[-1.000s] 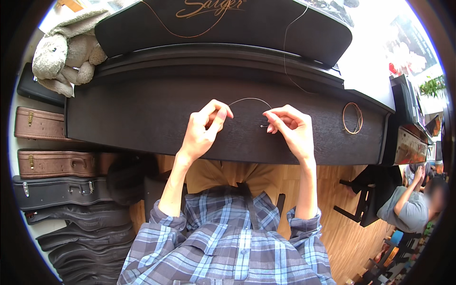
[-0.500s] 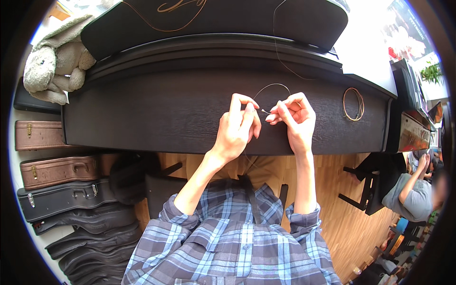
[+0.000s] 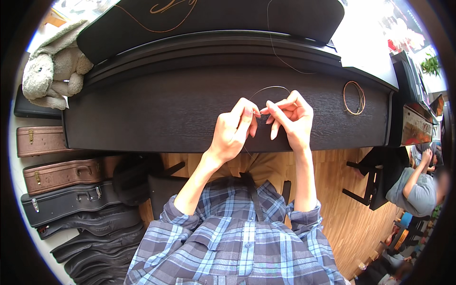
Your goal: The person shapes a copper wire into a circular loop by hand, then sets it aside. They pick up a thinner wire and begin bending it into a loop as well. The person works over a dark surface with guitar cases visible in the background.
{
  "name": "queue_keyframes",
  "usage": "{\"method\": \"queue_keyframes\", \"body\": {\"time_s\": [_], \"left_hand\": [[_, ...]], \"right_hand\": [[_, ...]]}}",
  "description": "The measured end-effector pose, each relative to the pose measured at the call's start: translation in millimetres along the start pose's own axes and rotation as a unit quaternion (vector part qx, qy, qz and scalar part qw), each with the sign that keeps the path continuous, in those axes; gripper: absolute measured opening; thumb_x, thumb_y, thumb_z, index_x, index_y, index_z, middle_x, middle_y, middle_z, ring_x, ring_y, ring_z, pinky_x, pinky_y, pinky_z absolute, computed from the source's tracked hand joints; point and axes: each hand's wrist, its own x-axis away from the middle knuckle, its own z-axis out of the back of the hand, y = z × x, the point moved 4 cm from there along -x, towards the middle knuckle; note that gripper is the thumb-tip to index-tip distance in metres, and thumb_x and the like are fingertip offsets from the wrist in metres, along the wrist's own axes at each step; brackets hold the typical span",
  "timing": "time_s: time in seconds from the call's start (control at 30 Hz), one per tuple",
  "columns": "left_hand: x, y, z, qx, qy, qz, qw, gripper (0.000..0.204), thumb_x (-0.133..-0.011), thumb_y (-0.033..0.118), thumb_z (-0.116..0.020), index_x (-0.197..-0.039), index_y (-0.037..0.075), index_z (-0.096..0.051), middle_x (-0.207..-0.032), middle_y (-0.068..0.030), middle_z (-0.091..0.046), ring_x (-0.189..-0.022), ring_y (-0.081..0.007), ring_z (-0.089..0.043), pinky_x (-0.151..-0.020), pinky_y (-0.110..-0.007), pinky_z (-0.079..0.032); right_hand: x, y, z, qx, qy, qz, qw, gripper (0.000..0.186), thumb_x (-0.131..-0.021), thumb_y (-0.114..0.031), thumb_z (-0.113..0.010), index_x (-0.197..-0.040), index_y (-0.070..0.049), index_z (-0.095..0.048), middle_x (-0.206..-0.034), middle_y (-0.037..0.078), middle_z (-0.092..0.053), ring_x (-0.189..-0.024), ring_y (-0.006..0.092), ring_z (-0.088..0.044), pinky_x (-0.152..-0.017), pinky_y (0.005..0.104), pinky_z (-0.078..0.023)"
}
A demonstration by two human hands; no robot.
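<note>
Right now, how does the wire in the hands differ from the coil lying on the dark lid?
The wire arcs in one open loop, pinched between left hand and right hand; the coil lies wound in a closed ring, untouched. The wire looks grey, the coil coppery. Both are thin strands over the lid.

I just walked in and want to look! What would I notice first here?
Two hands, left hand and right hand, meet in the middle over a closed dark piano, pinching a thin wire that loops above them. A grey plush toy sits at its far left, a small wire coil at the right.
</note>
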Motion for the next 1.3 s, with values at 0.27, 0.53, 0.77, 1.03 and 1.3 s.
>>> {"method": "queue_keyframes", "body": {"time_s": [0.27, 0.53, 0.77, 1.03, 1.3], "left_hand": [[0.1, -3.1, -1.9, -0.028, -0.016, -0.013, 0.999, 0.037, -0.112, 0.033, -0.039, -0.096, 0.005, -0.058, -0.061, -0.003, -0.06, -0.048, -0.0054, -0.047, -0.048, -0.024, -0.037], [1.4, -1.7, 1.8, -0.008, 0.051, -0.004, 0.999, 0.035, -0.112, 0.031, -0.039, -0.095, 0.005, -0.056, -0.061, -0.001, -0.058, -0.049, -0.004, -0.044, -0.048, -0.023, -0.036], [-1.1, 3.9, 0.2, -0.059, 0.065, -0.02, 0.996, 0.032, -0.111, 0.029, -0.043, -0.102, 0.004, -0.06, -0.06, -0.0035, -0.056, -0.054, -0.0092, -0.053, -0.052, -0.027, -0.042], [3.1, 3.5, 2.8, 0.029, 0.023, -0.026, 0.999, 0.033, -0.111, 0.029, -0.043, -0.097, 0.004, -0.059, -0.061, 0.0012, -0.052, -0.055, -0.0041, -0.046, -0.052, -0.023, -0.035], [2.5, 0.2, 9.9, 0.057, 0.035, -0.003, 0.998, 0.031, -0.108, 0.019, -0.044, -0.082, 0.003, -0.049, -0.061, 0.0004, -0.045, -0.054, -0.0058, -0.037, -0.052, -0.025, -0.03]], "right_hand": [[-0.5, 0.1, 0.2, 0.001, 0.021, -0.001, 1.0, 0.025, -0.092, -0.004, -0.075, -0.082, -0.004, -0.052, -0.086, 0.021, -0.075, -0.056, 0.0128, -0.068, -0.041, 0.0211, -0.049], [2.4, 2.0, -6.4, 0.084, -0.012, 0.012, 0.996, 0.027, -0.089, 0.003, -0.075, -0.076, -0.004, -0.052, -0.076, 0.014, -0.071, -0.057, 0.0121, -0.067, -0.043, 0.021, -0.049], [3.6, 2.0, -6.3, 0.099, -0.06, 0.062, 0.991, 0.025, -0.085, 0.007, -0.076, -0.077, -0.003, -0.055, -0.078, 0.013, -0.069, -0.061, 0.0136, -0.067, -0.053, 0.0239, -0.054], [4.8, 0.7, -9.9, 0.159, -0.1, 0.019, 0.982, 0.019, -0.081, 0.001, -0.083, -0.079, 0.0, -0.064, -0.079, 0.009, -0.07, -0.061, 0.0122, -0.066, -0.055, 0.0233, -0.053], [5.4, -7.0, -7.8, 0.119, -0.07, 0.134, 0.981, 0.063, -0.067, -0.005, -0.09, -0.121, -0.003, -0.058, -0.115, 0.006, -0.064, -0.059, 0.0027, -0.049, -0.057, 0.0179, -0.043]]}}
